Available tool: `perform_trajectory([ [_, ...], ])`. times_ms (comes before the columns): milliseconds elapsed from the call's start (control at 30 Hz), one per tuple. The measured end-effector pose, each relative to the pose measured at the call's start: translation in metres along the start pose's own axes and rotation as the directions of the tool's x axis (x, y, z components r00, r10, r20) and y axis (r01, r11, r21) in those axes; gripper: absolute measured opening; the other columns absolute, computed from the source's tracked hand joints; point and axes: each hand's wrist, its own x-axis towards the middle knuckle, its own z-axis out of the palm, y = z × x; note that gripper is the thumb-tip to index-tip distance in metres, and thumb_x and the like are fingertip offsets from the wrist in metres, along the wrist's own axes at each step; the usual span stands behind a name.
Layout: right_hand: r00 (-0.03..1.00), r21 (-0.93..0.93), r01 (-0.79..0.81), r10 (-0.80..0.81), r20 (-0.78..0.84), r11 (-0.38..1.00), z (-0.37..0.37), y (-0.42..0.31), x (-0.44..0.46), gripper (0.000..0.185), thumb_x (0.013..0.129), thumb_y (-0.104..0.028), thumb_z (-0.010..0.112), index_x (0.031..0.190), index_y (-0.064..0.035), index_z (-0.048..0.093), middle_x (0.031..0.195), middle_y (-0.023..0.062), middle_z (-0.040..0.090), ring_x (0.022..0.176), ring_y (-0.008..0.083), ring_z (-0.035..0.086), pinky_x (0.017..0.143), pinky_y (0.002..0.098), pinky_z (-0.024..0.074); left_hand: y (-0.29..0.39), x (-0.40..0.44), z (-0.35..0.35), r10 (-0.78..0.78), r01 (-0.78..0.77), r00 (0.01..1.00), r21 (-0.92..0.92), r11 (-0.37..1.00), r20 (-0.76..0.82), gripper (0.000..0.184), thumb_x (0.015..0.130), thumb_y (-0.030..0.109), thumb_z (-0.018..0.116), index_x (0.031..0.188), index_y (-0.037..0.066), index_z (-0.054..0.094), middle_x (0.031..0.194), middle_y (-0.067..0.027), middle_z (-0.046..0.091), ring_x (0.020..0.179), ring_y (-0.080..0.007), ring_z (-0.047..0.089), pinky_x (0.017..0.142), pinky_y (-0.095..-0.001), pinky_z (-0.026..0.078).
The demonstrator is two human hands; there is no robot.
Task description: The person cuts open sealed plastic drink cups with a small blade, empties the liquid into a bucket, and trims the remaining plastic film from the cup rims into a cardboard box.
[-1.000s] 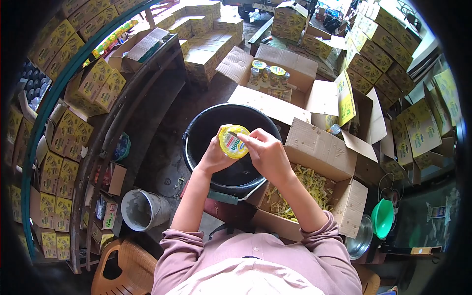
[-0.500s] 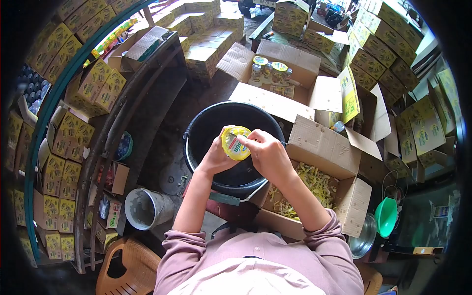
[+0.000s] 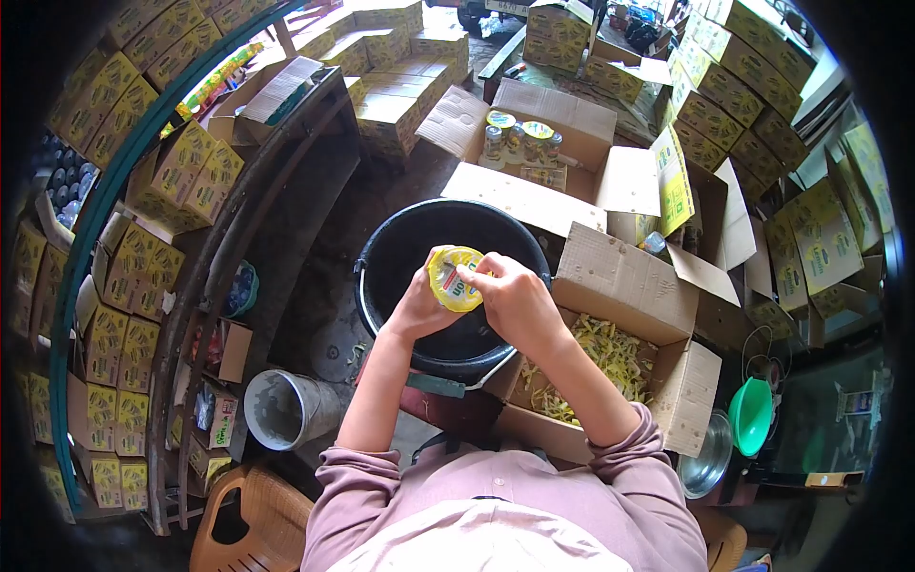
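Note:
A round container with a yellow printed lid (image 3: 448,294) is held above the black bucket (image 3: 394,232). My left hand (image 3: 416,307) is closed around its side, fingers and thumb wrapped at the rim. With bent fingers, my right hand (image 3: 517,296) grips the lid's right edge, and its fingertips lie over the printed top. Both palms hide most of the container's body, so I cannot tell its full shape. Below my hands, the dark inside of the bucket shows only in part.
Right of the bucket, an open carton (image 3: 686,400) holds yellow strips (image 3: 603,357). Beyond it, another carton (image 3: 545,198) contains several jars (image 3: 534,140). A grey pail (image 3: 276,410) stands at left, a green bowl (image 3: 750,419) at right. Stacked yellow boxes (image 3: 124,343) line the sides.
The container's printed top has turned slightly between my hands, and its lettering sits at a different angle. Both hands stay over the bucket in nearly the same place.

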Motion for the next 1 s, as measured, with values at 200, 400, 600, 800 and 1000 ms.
perform_trajectory([
  [200, 0.995, -0.044, -0.023, 0.028, 0.094, 0.999, -0.011, 0.004, -0.009, 0.034, 0.066, 0.006, 0.053, 0.096, -0.0063, 0.062, 0.082, 0.0101, 0.053, 0.078, 0.0248, 0.056, 0.069, 0.0346, 0.0477, -0.002, 0.001, -0.001, 0.036, -0.032, 0.995, 0.05, 0.998, -0.088, 0.054, 0.062, 0.008, 0.074, 0.106, 0.004, 0.042, 0.093, -0.009, 0.058, 0.086, -0.0192, 0.059, 0.077, -0.0286, 0.047],
  [400, 0.991, -0.05, -0.039, 0.045, 0.125, 0.998, -0.031, 0.005, -0.017, 0.034, 0.066, 0.007, 0.053, 0.096, -0.0053, 0.062, 0.08, 0.0096, 0.053, 0.078, 0.0244, 0.056, 0.068, 0.0348, 0.0475, -0.006, 0.001, 0.0, 0.01, -0.003, 0.994, 0.062, 0.998, -0.107, 0.055, 0.061, 0.007, 0.075, 0.105, 0.004, 0.043, 0.094, -0.0084, 0.057, 0.087, -0.0179, 0.057, 0.078, -0.0279, 0.046],
  [600, 0.993, 0.166, -0.116, 0.116, 0.009, 0.979, -0.045, 0.017, -0.016, 0.031, 0.067, 0.008, 0.053, 0.094, -0.0037, 0.063, 0.08, 0.012, 0.056, 0.07, 0.0279, 0.058, 0.066, 0.0353, 0.0478, 0.001, -0.004, -0.001, 0.005, 0.007, 0.988, 0.077, 0.997, -0.154, 0.057, 0.064, 0.004, 0.07, 0.111, 0.004, 0.038, 0.101, -0.0095, 0.052, 0.095, -0.0192, 0.052, 0.087, -0.029, 0.04],
  [800, 0.974, 0.296, -0.205, 0.224, -0.031, 0.933, -0.044, 0.022, -0.004, 0.029, 0.068, 0.007, 0.056, 0.095, -0.0026, 0.063, 0.078, 0.0133, 0.057, 0.065, 0.0262, 0.059, 0.061, 0.0316, 0.0465, -0.019, -0.005, -0.001, -0.017, 0.023, 0.996, 0.062, 0.998, -0.084, 0.065, 0.068, -0.001, 0.063, 0.117, 0.006, 0.022, 0.112, -0.0117, 0.041, 0.103, -0.0215, 0.046, 0.092, -0.0304, 0.036],
  [1000, 0.984, 0.316, -0.151, 0.173, -0.044, 0.937, -0.022, 0.023, 0.013, 0.029, 0.07, 0.006, 0.06, 0.097, -0.0029, 0.063, 0.072, 0.0099, 0.057, 0.056, 0.0142, 0.055, 0.056, 0.0252, 0.0453, -0.022, -0.005, 0.004, 0.004, 0.009, 0.994, 0.116, 0.993, -0.112, 0.071, 0.069, 0.002, 0.067, 0.116, 0.006, 0.013, 0.111, -0.0143, 0.038, 0.104, -0.0216, 0.044, 0.089, -0.0305, 0.038],
])
